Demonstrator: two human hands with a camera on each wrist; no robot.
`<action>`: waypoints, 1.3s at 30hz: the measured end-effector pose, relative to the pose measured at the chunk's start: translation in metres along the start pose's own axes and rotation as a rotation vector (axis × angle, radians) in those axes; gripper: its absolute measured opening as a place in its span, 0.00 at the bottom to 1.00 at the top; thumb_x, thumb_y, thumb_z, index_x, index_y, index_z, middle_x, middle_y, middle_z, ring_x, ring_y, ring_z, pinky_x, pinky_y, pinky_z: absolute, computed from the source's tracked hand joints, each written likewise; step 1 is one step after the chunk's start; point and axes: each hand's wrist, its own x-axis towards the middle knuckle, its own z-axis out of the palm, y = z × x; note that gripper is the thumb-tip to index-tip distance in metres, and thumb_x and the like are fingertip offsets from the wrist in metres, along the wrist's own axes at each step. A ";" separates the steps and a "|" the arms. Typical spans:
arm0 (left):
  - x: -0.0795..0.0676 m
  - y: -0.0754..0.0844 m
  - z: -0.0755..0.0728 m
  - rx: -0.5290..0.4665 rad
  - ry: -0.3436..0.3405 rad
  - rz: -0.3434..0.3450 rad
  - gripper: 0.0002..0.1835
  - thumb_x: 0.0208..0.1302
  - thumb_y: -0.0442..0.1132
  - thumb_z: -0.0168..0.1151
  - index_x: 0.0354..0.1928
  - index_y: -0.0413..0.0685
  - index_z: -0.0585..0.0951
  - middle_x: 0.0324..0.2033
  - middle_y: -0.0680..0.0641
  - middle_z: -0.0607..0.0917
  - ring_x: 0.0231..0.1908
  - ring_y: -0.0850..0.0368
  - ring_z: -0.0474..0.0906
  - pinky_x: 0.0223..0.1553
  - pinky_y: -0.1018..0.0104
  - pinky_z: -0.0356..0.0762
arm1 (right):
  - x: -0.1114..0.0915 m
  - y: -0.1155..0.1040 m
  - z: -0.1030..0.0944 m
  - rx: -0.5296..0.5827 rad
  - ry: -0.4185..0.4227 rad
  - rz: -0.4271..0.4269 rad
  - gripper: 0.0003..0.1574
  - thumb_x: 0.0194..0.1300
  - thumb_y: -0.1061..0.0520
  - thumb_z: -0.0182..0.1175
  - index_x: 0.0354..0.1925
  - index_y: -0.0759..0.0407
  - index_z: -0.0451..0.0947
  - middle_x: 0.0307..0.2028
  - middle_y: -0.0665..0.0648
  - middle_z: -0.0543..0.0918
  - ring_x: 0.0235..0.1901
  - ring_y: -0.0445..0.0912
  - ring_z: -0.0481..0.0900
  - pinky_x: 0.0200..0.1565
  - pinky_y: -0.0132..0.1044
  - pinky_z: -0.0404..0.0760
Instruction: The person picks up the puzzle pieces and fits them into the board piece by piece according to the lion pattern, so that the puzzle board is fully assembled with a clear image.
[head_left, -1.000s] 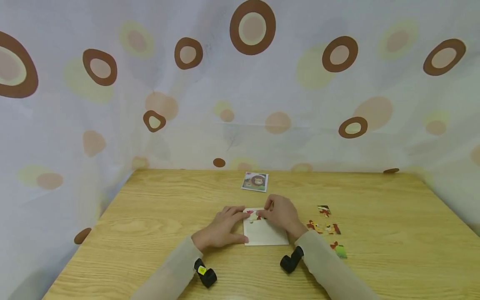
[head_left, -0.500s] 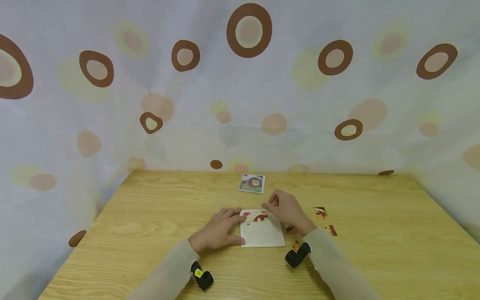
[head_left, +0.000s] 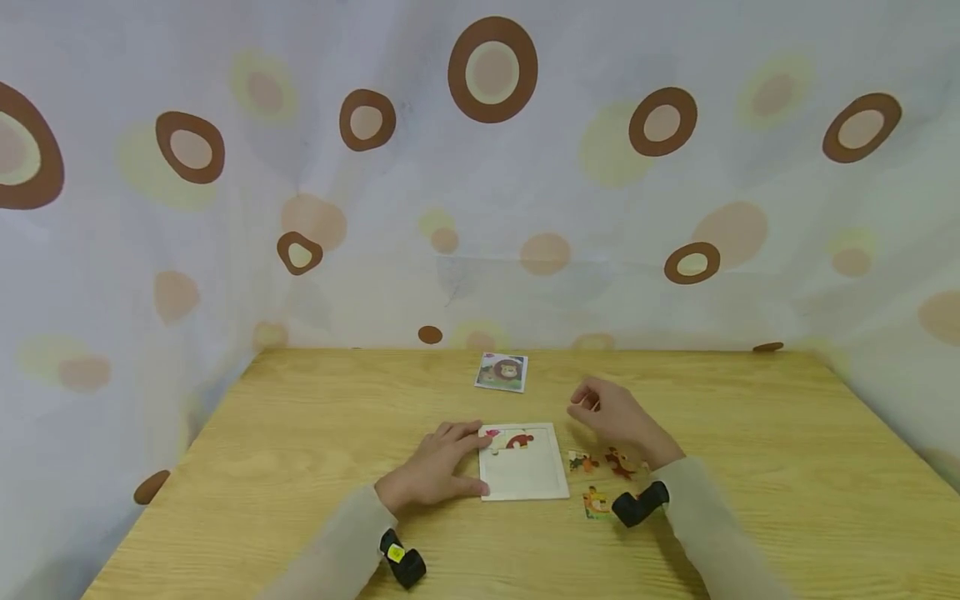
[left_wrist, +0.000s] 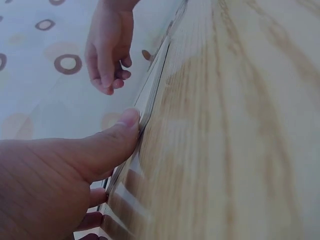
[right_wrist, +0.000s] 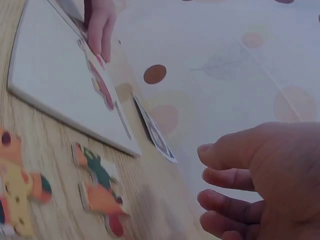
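Note:
A white square puzzle tray [head_left: 525, 479] lies flat on the table, with joined puzzle pieces [head_left: 519, 440] in its upper left part, pink and dark red. My left hand [head_left: 435, 467] rests at the tray's left side, thumb and fingertips on its edge; the left wrist view shows the thumb [left_wrist: 112, 145] extended along the rim. Off the tray's upper right, my right hand [head_left: 618, 417] hovers over the table. Its fingers are loosely curled, and in the right wrist view nothing lies between thumb and fingers [right_wrist: 230, 207].
Right of the tray lie several loose puzzle pieces: a giraffe-patterned one [head_left: 596, 503], a green-and-orange one [head_left: 581, 461] and a brown one [head_left: 619, 462]. Others are partly under the right wrist. A lion picture card [head_left: 501, 372] lies behind the tray. A patterned cloth [head_left: 495, 208] hangs behind the table.
My right hand has let go of the dark red piece in the tray and moved right, away from it, uncovering the pieces. My left hand has stayed at the tray's edge.

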 end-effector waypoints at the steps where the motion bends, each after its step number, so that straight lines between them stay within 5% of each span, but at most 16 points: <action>1: 0.000 0.000 0.002 -0.005 -0.001 0.000 0.36 0.62 0.52 0.65 0.68 0.45 0.68 0.71 0.40 0.60 0.69 0.40 0.55 0.64 0.37 0.54 | -0.002 0.005 -0.003 -0.005 -0.009 -0.015 0.11 0.69 0.56 0.57 0.42 0.63 0.74 0.34 0.58 0.77 0.29 0.45 0.72 0.32 0.39 0.73; 9: 0.002 0.003 0.006 -0.005 -0.010 -0.002 0.36 0.62 0.53 0.64 0.68 0.46 0.68 0.72 0.41 0.60 0.69 0.40 0.55 0.64 0.37 0.55 | -0.018 0.036 -0.031 -0.053 -0.073 -0.094 0.14 0.65 0.59 0.60 0.46 0.68 0.75 0.42 0.64 0.78 0.40 0.51 0.75 0.42 0.46 0.76; 24: -0.002 -0.004 -0.001 0.018 0.004 0.002 0.35 0.61 0.54 0.64 0.68 0.48 0.69 0.72 0.43 0.61 0.69 0.40 0.55 0.64 0.37 0.54 | -0.021 0.064 -0.061 -0.031 -0.250 -0.052 0.26 0.57 0.60 0.67 0.52 0.70 0.73 0.50 0.72 0.76 0.49 0.65 0.75 0.49 0.60 0.75; 39: -0.001 -0.002 0.001 0.005 0.003 0.014 0.35 0.61 0.53 0.64 0.68 0.49 0.69 0.72 0.42 0.61 0.68 0.40 0.56 0.64 0.37 0.55 | -0.021 0.081 -0.057 0.054 -0.189 -0.033 0.21 0.53 0.64 0.69 0.43 0.68 0.71 0.34 0.58 0.75 0.31 0.46 0.67 0.37 0.36 0.71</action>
